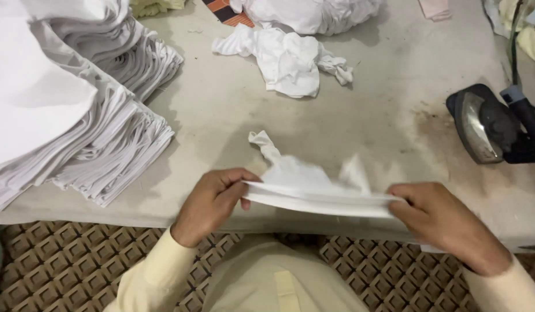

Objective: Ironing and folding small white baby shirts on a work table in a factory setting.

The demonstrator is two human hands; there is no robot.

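At the near edge of the ironing table [232, 115], the left hand [212, 205] and right hand [446, 222] each pinch one end of a small white garment [313, 188], stretching it taut before it is laid flat for folding.

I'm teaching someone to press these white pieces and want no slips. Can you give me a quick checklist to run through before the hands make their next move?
1. Left hand pinching white garment edge: ok.
2. Right hand pinching the other end: ok.
3. Edge stretched straight between hands: ok.
4. Iron apart from the garment: ok.
5. Iron hot or off: cannot tell.
6. Folded stack clear of the hands: ok.
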